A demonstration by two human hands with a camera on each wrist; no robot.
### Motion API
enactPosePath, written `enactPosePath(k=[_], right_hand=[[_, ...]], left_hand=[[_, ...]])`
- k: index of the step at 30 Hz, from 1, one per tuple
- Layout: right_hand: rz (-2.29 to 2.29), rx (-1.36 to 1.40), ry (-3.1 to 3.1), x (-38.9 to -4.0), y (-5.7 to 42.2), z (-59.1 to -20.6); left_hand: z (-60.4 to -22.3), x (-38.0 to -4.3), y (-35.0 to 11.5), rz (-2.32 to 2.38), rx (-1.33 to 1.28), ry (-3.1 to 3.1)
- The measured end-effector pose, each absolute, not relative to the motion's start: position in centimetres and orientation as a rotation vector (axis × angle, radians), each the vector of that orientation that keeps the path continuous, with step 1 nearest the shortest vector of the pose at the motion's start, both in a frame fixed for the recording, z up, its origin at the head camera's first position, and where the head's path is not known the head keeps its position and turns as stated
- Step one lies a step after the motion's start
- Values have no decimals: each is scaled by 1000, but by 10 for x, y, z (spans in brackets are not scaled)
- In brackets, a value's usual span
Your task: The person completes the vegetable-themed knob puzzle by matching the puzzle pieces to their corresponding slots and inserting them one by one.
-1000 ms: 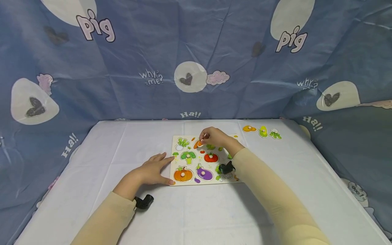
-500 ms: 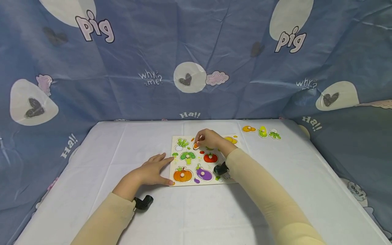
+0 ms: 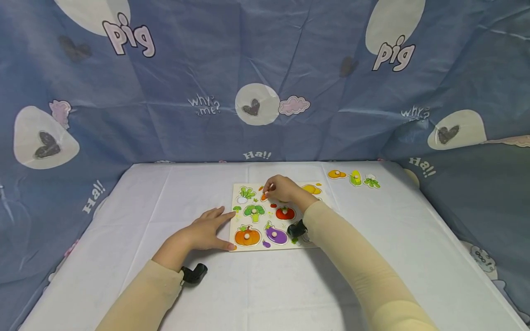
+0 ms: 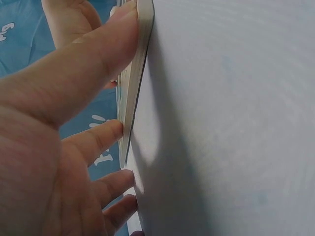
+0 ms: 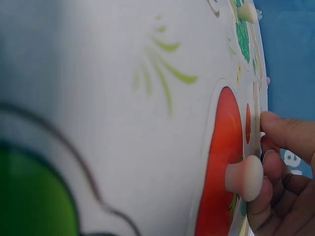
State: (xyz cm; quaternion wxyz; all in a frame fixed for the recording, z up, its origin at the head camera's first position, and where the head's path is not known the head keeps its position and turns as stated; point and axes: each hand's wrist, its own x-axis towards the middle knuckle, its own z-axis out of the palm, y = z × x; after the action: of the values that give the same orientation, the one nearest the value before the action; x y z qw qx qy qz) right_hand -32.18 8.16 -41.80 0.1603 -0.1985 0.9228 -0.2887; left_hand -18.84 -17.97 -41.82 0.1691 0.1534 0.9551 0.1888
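Note:
A white knobbed vegetable puzzle board (image 3: pixel 237 222) lies mid-table. My left hand (image 3: pixel 203 232) rests at its left edge, fingers spread and thumb on the near left corner. In the left wrist view, the thumb (image 4: pixel 88 64) lies over the board's pale edge. My right hand (image 3: pixel 285 189) pinches an orange carrot piece (image 3: pixel 263 197) at the upper part of the board. Whether it is fully seated cannot be told. Tomato (image 3: pixel 279 213), broccoli (image 3: pixel 250 210), pumpkin (image 3: pixel 240 237) and eggplant (image 3: pixel 280 237) pieces lie in the board. The right forearm hides its right side.
Three loose pieces lie at the table's back right: a yellow-orange one (image 3: pixel 334 174), a corn piece (image 3: pixel 355 179) and a leafy green-white one (image 3: pixel 372 182). A white cloth (image 3: pixel 198 188) covers the table. Blue printed fabric (image 3: pixel 207 133) hangs behind.
My right hand has moved slightly left and down with the carrot piece, then stayed nearly still over the last half second. The left hand keeps its place.

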Motion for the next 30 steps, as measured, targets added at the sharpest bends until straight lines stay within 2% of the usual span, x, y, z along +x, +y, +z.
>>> enactPosePath(k=[18,30], right_hand=[[-859,-545,2620,-319,85,-418],[-953,-609,2612,-311,124,-397]], left_hand=[[-419,-187,-182,548,445,2713],[-417,-188,-180,532,438,2712]])
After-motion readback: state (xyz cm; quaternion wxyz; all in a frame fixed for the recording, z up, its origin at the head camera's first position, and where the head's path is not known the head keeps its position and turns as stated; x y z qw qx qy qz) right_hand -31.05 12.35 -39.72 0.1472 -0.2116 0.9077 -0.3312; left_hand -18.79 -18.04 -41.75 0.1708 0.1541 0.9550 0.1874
